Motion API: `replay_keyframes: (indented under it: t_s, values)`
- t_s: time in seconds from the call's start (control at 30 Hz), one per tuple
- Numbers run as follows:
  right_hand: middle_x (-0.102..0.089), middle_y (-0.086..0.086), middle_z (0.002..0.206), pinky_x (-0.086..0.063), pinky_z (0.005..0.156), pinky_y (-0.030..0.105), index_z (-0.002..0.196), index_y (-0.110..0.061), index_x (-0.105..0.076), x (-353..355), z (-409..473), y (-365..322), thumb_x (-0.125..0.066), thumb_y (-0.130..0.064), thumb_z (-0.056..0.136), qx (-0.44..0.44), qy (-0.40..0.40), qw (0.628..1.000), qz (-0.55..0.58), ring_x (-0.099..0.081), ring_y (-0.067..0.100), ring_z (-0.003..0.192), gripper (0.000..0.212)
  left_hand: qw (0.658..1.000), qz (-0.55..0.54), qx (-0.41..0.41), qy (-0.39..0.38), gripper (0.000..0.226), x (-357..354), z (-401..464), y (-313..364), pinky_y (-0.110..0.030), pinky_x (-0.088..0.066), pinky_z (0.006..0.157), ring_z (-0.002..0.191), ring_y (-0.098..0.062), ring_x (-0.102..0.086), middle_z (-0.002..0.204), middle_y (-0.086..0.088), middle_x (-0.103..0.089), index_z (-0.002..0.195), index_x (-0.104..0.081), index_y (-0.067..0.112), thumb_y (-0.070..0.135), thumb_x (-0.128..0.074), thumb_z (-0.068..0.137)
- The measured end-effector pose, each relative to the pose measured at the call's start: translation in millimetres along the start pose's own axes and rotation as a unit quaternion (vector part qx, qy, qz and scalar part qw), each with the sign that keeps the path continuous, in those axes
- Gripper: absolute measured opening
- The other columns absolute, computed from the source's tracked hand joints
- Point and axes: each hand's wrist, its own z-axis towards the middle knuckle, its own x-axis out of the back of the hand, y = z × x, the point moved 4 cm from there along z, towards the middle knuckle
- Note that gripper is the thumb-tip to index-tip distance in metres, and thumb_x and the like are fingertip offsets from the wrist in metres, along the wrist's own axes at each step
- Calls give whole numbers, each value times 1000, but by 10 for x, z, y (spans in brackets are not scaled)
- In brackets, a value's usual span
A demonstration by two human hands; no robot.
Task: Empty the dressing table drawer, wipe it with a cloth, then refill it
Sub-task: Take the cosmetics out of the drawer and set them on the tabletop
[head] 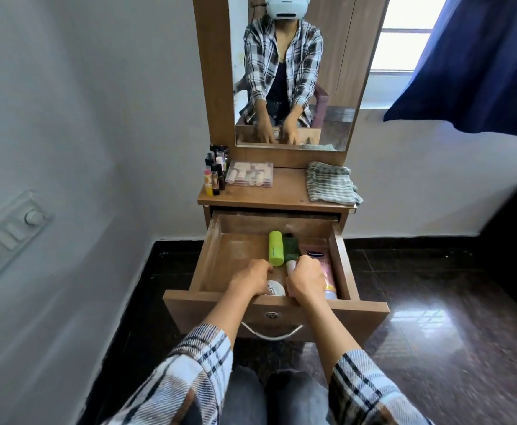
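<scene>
Both hands are down inside the open drawer [217,256], near its front; the left hand [249,279] is curled, knuckles up, over a white round-lidded jar [275,289], and whether its fingers have closed on the jar or only rest there I cannot tell; the right hand [306,279] is wrapped in a fist around a small pale tube [291,265], whose tip shows just past the thumb. Just beyond the hands lie a lime-green bottle [275,248] and, touching its side, a dark green bottle [291,248]; a pink lotion bottle [321,268] lies along the right wall, partly under the right wrist.

The drawer is pulled well out below the dressing table top [281,191]; its wooden floor looks dusty and scuffed, pale streaks showing on the bare left half, which holds nothing. On the top stand a cluster of small bottles [214,173] at the left, a clear flat case [249,174] beside them, and a folded checked cloth [331,183] at the right, lying untouched.

By my reading, emptying is under way but unfinished, since five items are in the drawer; wiping appears not yet begun; refilling is left.
</scene>
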Motion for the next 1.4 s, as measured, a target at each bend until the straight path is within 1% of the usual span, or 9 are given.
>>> replay_keyframes:
  t_s: [0.3,0.6,0.8,0.87,0.93,1.03,1.13,1.27,1.4]
  values:
    - [-55,12,128,-47,91,33,120,-9,-58,-40,13,-27,-41,-16,98,-26,-24,995,-98,-53,29,120,28,999,29,-2,-18,48,-65,81,-17,-41,-45,99,117,-26,-56,130,-7,-55,128,-53,20,23,-67,82]
    - [-55,12,129,-47,91,32,123,-7,-56,-49,-12,4,-48,-19,93,-47,-48,993,-94,-52,29,122,33,996,69,46,-28,47,-55,56,-89,-37,-44,92,114,-31,-54,124,-15,-56,117,-53,5,29,-70,81]
    - [-64,12,108,-47,73,31,102,-5,-60,123,-112,-21,-66,-23,82,-26,15,998,47,-61,30,102,27,988,-122,96,26,42,196,-108,-147,-29,-42,75,102,-25,-56,120,-13,-57,117,-50,3,27,-65,86]
    - [-65,10,101,-42,63,24,96,-7,-61,192,-113,-62,-72,-24,74,4,24,993,113,-62,26,91,31,952,-270,117,82,36,338,-157,-203,-27,-48,66,106,-27,-58,120,-13,-57,119,-50,4,19,-62,88]
    - [-67,7,96,-39,55,18,95,-8,-64,280,-66,-188,-73,-26,72,40,19,984,174,-59,18,81,31,880,-425,142,156,28,531,-198,-277,-30,-54,66,109,-28,-57,119,-9,-57,114,-54,8,12,-62,87]
    - [-66,1,94,-46,69,18,101,-9,-65,476,54,-519,-72,-18,72,92,17,956,279,-60,12,83,30,742,-623,153,194,26,807,-157,-309,-39,-54,76,114,-30,-55,126,-13,-54,112,-53,9,2,-59,87]
    - [-65,-2,91,-47,68,14,100,-11,-61,624,214,-852,-71,-9,73,136,12,928,346,-61,10,82,28,660,-704,139,222,23,1053,-73,-269,-35,-53,73,112,-28,-54,126,-15,-54,108,-53,11,0,-57,88]
    - [-62,-1,100,-50,75,19,114,-10,-56,642,498,-1183,-69,-4,78,165,-5,919,359,-59,11,89,39,576,-770,140,236,32,1162,137,-227,-33,-51,76,117,-28,-52,126,-15,-55,120,-51,10,1,-55,90]
    - [-63,5,109,-48,82,27,119,-7,-52,479,779,-1367,-66,-6,82,192,-21,938,288,-61,17,101,39,544,-775,157,280,42,1165,368,-216,-30,-51,77,118,-29,-52,129,-15,-54,129,-51,8,2,-58,89]
